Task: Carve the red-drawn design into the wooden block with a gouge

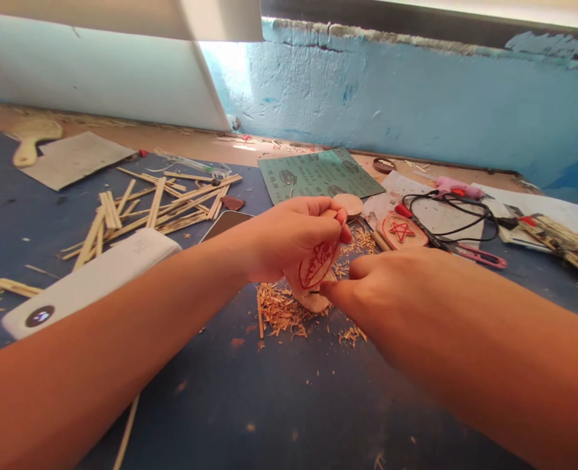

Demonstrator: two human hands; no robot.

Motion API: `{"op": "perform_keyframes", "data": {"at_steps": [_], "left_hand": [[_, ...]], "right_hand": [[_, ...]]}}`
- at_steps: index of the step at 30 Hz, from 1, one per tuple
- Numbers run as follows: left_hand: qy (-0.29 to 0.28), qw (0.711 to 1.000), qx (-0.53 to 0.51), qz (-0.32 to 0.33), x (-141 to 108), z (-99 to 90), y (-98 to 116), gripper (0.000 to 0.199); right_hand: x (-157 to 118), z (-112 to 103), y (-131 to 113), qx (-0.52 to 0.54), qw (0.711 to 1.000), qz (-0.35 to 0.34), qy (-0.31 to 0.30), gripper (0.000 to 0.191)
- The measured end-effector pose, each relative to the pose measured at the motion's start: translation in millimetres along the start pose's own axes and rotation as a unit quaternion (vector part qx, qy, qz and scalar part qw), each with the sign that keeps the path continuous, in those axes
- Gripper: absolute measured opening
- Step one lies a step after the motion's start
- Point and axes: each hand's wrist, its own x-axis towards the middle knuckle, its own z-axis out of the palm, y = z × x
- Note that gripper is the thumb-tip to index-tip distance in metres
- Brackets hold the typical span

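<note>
My left hand (301, 235) is closed around a pale wooden piece (314, 267) with a red outlined drawing on its face. The piece is held tilted above a pile of wood shavings (284, 310). At its lower edge, my right hand (367, 281) is closed with the fingertips close to the wood. A thin dark tool tip (314, 292) shows by those fingertips; the rest of this tool is mostly hidden. Just beyond the right hand lies an oval wooden piece (406, 234) bearing a red star.
Thin wooden sticks (156, 209) lie scattered at left, behind a white power bank (93, 281). Green sandpaper (313, 173) and a round wooden disc (348, 205) sit at the back. On the right are a black cable (448, 232), a pink cutter (485, 256) and a pink glue gun (458, 188).
</note>
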Motion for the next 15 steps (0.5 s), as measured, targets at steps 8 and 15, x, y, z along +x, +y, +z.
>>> {"op": "perform_keyframes", "data": {"at_steps": [8, 15], "left_hand": [[0.005, 1.0, 0.0, 0.012, -1, 5.3, 1, 0.018], [0.009, 0.999, 0.039, 0.029, 0, 6.8, 0, 0.018]], "right_hand": [[1, -6, -8, -0.024, 1.0, -0.018, -0.006, 0.017], [7, -6, -20, -0.025, 0.997, -0.045, -0.062, 0.014]]}}
